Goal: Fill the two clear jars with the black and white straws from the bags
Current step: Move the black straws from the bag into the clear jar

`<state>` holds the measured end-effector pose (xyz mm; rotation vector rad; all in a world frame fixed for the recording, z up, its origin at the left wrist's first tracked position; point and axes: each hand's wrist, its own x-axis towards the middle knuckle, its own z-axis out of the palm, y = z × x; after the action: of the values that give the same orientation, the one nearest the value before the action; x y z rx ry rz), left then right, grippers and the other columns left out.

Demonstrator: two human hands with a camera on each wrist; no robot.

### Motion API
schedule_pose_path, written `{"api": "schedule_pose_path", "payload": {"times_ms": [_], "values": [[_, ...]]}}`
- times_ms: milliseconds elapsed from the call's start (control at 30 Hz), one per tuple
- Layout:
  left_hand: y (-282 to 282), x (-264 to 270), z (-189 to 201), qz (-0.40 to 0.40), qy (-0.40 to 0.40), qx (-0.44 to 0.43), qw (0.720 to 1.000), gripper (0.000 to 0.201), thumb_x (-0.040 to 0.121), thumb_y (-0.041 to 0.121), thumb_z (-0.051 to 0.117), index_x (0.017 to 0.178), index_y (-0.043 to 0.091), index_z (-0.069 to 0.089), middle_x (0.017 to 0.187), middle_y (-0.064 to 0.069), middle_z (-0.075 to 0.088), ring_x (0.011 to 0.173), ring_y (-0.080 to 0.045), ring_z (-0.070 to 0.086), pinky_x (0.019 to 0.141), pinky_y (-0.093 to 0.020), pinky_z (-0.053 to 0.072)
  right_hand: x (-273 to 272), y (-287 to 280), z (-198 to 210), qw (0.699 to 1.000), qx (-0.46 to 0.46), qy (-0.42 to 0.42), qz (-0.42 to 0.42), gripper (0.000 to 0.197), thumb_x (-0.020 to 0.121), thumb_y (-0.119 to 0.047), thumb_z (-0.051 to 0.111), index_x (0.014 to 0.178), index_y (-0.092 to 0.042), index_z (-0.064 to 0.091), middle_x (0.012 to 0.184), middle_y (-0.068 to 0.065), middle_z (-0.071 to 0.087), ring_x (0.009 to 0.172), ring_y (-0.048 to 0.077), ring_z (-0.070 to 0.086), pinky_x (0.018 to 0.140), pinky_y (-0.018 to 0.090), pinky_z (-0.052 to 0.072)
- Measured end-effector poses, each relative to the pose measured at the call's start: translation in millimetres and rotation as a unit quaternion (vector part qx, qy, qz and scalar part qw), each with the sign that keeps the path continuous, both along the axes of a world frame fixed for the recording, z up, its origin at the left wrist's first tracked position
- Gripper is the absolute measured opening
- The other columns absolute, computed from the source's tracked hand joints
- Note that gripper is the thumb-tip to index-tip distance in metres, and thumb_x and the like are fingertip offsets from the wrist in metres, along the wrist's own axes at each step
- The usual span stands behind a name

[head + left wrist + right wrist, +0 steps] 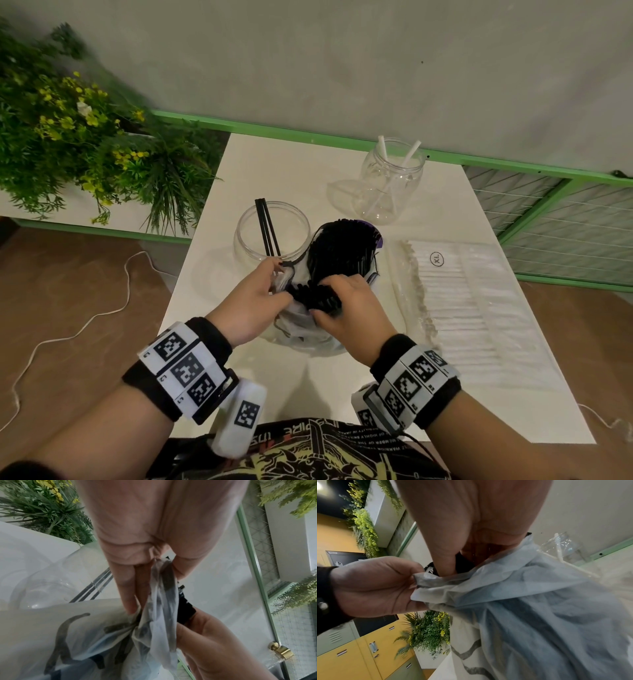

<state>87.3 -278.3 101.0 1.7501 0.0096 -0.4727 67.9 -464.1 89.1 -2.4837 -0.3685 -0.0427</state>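
Bare table [274,164] lies behind the near jar [270,236]. Just right of that jar, the left hand [255,305] pinches the bag [298,329] edge, and the right hand [346,308] grips black straws [339,253] inside it.

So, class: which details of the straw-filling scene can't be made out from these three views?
- Right hand fingertips: in the right wrist view, buried in the bag.
- Black straws count: in the head view, too dense.
- White straw bag near end: glare.
- Black-straw jar: in the left wrist view, blurred.
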Motion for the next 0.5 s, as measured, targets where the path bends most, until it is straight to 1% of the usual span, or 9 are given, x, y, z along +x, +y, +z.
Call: {"api": "schedule_pose_path", "payload": {"times_ms": [33,100,167,233,300,333,400,433,500], "values": [[-0.8,-0.3,2.5,-0.006,0.001,-0.006,1.0,0.044,0.069,0.017,0.056,0.112,0.025,0.052,0.103,-0.016,0.067,0.098,-0.038,0.062,0.091,-0.059,0.047,0.0,0.2,-0.9,1.0,-0.008,-0.007,0.009,0.034,0.079,-0.022,0.074,0.108,-0.01,0.063,0.101,0.004,0.063,0.096,0.022,0.048,0.081,0.027,0.041],[-1.4,-2.3,5.4,-0.016,0.001,-0.016,1.0,0.048,0.067,0.024,0.061,0.115,0.02,0.052,0.106,-0.016,0.067,0.1,-0.039,0.062,0.088,-0.061,0.048,-0.5,0.1,-2.0,1.0,-0.016,-0.015,0.015,0.029,0.079,-0.023,0.073,0.104,-0.011,0.065,0.096,0.003,0.063,0.091,0.02,0.047,0.078,0.025,0.039],[-2.6,-2.8,6.7,-0.024,-0.001,-0.019,1.0,0.055,0.063,0.034,0.065,0.115,0.02,0.052,0.107,-0.018,0.066,0.1,-0.041,0.061,0.085,-0.062,0.049,-1.3,-0.8,-1.0,1.0,-0.013,-0.016,0.017,0.022,0.079,-0.023,0.072,0.097,-0.012,0.064,0.089,-0.002,0.061,0.086,0.016,0.044,0.073,0.024,0.037],[-4.2,-3.8,7.0,-0.03,-0.013,-0.012,0.999,0.057,0.062,0.039,0.066,0.115,0.022,0.052,0.106,-0.019,0.065,0.099,-0.042,0.06,0.083,-0.06,0.05,-3.2,-1.4,2.2,1.0,-0.002,0.002,0.016,0.017,0.081,-0.02,0.07,0.093,-0.013,0.061,0.08,-0.011,0.052,0.083,0.013,0.042,0.07,0.024,0.036],[-5.2,-4.7,6.2,-0.026,-0.025,-0.003,0.999,0.06,0.061,0.041,0.067,0.117,0.025,0.051,0.105,-0.018,0.065,0.097,-0.042,0.06,0.081,-0.058,0.051,-3.8,-2.3,5.2,1.0,0.013,0.015,0.007,0.017,0.083,-0.019,0.069,0.097,-0.013,0.06,0.077,-0.02,0.043,0.082,0.012,0.043,0.071,0.024,0.037],[-5.4,-4.5,5.4,-0.019,-0.028,-0.001,0.999,0.061,0.061,0.04,0.068,0.118,0.025,0.051,0.105,-0.016,0.066,0.096,-0.04,0.061,0.081,-0.057,0.052,-3.7,-2.7,6.8,1.0,0.022,0.008,-0.003,0.02,0.083,-0.019,0.07,0.1,-0.014,0.06,0.079,-0.021,0.043,0.083,0.012,0.045,0.073,0.025,0.039],[-5.3,-4.5,4.7,-0.001,-0.028,-0.002,1.0,0.053,0.065,0.032,0.069,0.115,0.026,0.052,0.105,-0.011,0.066,0.095,-0.036,0.064,0.082,-0.056,0.053,-4.3,-3.5,9.1,0.997,0.038,-0.052,-0.037,0.03,0.081,-0.02,0.072,0.107,-0.017,0.057,0.087,-0.015,0.053,0.086,0.013,0.051,0.08,0.03,0.042],[-4.8,-4.5,4.7,0.008,-0.027,-0.002,1.0,0.046,0.068,0.028,0.068,0.111,0.026,0.053,0.105,-0.009,0.066,0.095,-0.035,0.064,0.081,-0.055,0.054,-5.0,-4.2,10.0,0.993,0.047,-0.092,-0.059,0.038,0.08,-0.02,0.074,0.112,-0.02,0.054,0.091,-0.011,0.058,0.087,0.011,0.053,0.082,0.034,0.042],[-2.7,-4.9,4.4,0.018,-0.023,-0.001,1.0,0.038,0.072,0.022,0.069,0.108,0.025,0.054,0.104,-0.011,0.066,0.096,-0.038,0.063,0.079,-0.054,0.055,-6.2,-7.6,12.2,0.981,0.073,-0.149,-0.095,0.055,0.078,-0.016,0.074,0.123,-0.024,0.043,0.096,-0.006,0.061,0.086,-0.004,0.043,0.082,0.032,0.04]]}}
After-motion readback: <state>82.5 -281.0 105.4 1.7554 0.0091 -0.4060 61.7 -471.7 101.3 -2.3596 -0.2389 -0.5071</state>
